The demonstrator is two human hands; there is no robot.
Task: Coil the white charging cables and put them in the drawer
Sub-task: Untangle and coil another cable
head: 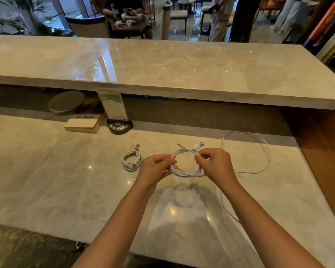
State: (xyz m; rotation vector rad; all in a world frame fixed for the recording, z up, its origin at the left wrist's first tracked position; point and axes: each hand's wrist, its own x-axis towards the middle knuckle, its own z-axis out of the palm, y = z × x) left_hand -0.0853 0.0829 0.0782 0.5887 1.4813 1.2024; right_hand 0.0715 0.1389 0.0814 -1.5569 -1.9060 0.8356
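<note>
A white charging cable [184, 172] wound into a loop hangs just above the marble desk [66, 171], held between both hands. My left hand [155, 168] grips the loop's left side. My right hand [214, 163] pinches its right side, where the USB plug [198, 145] and a second end stick up. A second white cable [131, 159] lies as a tight coil on the desk to the left of my left hand. A third white cable [259, 153] lies loose and uncoiled to the right. No drawer is in view.
A book [82, 123] and a black stand with a leaflet [118, 120] sit at the back of the desk, under a raised marble counter [162, 70]. A wooden wall [321, 151] bounds the right side. People and chairs are beyond the counter.
</note>
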